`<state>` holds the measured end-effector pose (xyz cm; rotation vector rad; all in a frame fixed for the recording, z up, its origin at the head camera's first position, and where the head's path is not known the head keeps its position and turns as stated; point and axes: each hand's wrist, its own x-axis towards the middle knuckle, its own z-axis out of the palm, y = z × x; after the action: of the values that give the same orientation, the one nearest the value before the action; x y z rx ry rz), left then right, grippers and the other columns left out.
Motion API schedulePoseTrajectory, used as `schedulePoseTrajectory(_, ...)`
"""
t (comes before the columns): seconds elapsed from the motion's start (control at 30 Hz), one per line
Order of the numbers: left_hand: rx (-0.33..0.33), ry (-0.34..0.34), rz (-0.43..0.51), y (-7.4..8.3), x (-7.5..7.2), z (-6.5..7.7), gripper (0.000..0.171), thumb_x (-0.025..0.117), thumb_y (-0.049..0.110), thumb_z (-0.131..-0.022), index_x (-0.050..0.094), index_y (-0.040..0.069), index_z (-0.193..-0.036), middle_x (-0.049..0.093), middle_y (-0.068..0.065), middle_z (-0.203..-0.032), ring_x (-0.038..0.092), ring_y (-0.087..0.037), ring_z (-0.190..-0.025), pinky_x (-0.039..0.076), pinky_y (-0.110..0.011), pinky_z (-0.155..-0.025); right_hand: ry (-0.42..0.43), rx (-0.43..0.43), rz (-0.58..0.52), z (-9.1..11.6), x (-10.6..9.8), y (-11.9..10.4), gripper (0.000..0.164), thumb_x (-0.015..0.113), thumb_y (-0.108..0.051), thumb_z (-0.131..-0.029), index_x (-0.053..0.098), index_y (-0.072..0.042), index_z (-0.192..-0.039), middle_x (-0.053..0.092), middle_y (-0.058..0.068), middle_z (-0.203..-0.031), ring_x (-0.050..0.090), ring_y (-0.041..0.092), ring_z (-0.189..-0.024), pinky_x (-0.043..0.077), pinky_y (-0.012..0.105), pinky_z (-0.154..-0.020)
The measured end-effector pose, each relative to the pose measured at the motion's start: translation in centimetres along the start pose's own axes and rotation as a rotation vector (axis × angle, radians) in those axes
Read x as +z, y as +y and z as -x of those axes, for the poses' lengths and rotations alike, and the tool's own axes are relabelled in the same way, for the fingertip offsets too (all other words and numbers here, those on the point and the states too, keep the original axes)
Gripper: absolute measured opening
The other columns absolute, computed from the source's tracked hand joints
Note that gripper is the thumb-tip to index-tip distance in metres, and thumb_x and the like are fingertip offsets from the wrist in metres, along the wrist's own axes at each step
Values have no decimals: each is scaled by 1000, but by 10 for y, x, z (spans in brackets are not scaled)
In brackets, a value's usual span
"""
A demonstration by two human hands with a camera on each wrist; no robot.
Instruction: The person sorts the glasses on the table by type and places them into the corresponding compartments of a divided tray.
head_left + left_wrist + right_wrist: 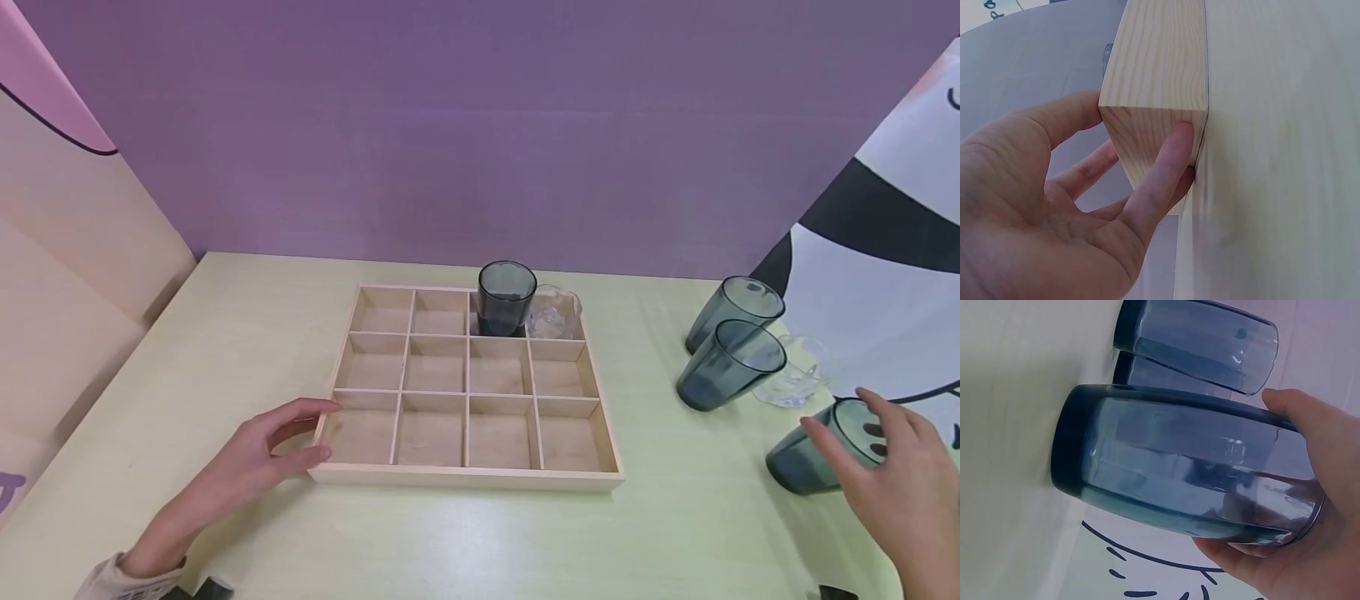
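A shallow wooden divided tray (pixel 465 477) lies on the table, split into a grid of square compartments. My left hand (pixel 273 450) holds it by its left side, near the front corner. In the left wrist view one fingertip (pixel 1179 134) lies on the tray's outer wall (pixel 1135 134). Far right, my right hand (pixel 900 475) is spread around the upper part of a tinted blue-grey drinking glass (pixel 798 458), thumb on one side and fingers on the other. That glass (pixel 1179 469) stands upright with its base at the tabletop.
Another tinted glass (pixel 506 304) stands in the tray's back row, beside a clear glass item (pixel 555 317) in the back right compartment. Two more tinted glasses, one behind (pixel 735 312) and one nearer (pixel 727 367), stand right of the tray, next to another clear glass piece (pixel 791 383).
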<state>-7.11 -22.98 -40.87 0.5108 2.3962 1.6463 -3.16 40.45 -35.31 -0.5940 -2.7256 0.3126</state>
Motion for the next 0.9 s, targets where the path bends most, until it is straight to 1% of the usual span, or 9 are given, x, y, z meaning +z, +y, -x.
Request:
schedulePoseTrajectory(0.1, -2, -3, -7, -1, 0, -1, 45, 72, 20, -93, 58, 15, -136, 53, -9, -142, 44, -46, -133, 56, -29, -87, 1, 0, -10, 1, 0, 2, 84, 62, -49, -96, 27, 3, -153, 29, 38, -149, 37, 55, -126, 39, 68, -95)
schedulePoseTrajectory(0.17, -8, -4, -4, -1, 0, -1, 45, 72, 20, -93, 58, 16, -136, 52, -9, -143, 43, -46, -134, 56, -29, -86, 4, -9, -18, 1, 0, 4, 85, 62, -49, -95, 28, 2, -153, 29, 37, -149, 38, 55, -125, 38, 68, -95)
schedulePoseTrajectory(0.27, -14, 0, -7, -1, 0, 0, 45, 73, 21, -93, 58, 18, -136, 52, -8, -143, 43, -46, -134, 55, -29, -87, 31, -40, -38, 1, 1, 4, 83, 65, -46, -94, 32, 4, -151, 34, 38, -145, 43, 55, -118, 42, 67, -91)
schedulePoseTrajectory(0.3, -16, 1, -4, -1, -1, 0, 45, 73, 21, -93, 58, 18, -136, 51, -8, -143, 43, -46, -134, 56, -29, -87, 43, -52, -50, 1, 1, 4, 81, 67, -43, -93, 34, 4, -150, 37, 38, -143, 46, 54, -115, 48, 59, -87)
schedulePoseTrajectory(0.4, -14, -2, 2, -1, -1, 0, 45, 72, 20, -93, 58, 18, -136, 51, -9, -144, 42, -46, -134, 56, -30, -86, 70, -75, -90, 2, 1, 4, 78, 72, -37, -91, 40, 8, -146, 43, 39, -137, 49, 54, -110, 49, 58, -84)
schedulePoseTrajectory(0.5, -16, -4, 4, 0, -1, 0, 45, 72, 20, -93, 58, 17, -136, 51, -9, -144, 43, -46, -134, 56, -30, -86, 59, -75, -83, 3, -1, 3, 80, 73, -38, -90, 40, 8, -146, 44, 39, -136, 49, 54, -109, 48, 59, -85)
schedulePoseTrajectory(0.53, -15, -3, 0, 0, -1, 0, 46, 72, 20, -93, 58, 17, -136, 51, -8, -143, 43, -45, -134, 55, -29, -87, 55, -77, -76, 3, -2, 2, 81, 73, -39, -90, 39, 9, -146, 43, 40, -136, 49, 55, -109, 43, 66, -86)
schedulePoseTrajectory(0.7, -10, 5, -35, 1, -2, 1, 46, 72, 22, -93, 58, 17, -137, 54, -5, -141, 47, -42, -132, 52, -25, -92, 96, -122, -85, 6, -8, -4, 77, 74, -36, -89, 43, 7, -145, 46, 39, -134, 45, 54, -114, 40, 68, -89)
schedulePoseTrajectory(0.9, -5, 4, -36, -1, -1, 0, 45, 72, 21, -93, 58, 19, -136, 55, -6, -140, 48, -41, -132, 51, -26, -93, 154, -206, -101, 6, -15, -13, 74, 77, -34, -86, 49, 6, -141, 51, 38, -128, 46, 53, -114, 39, 68, -91)
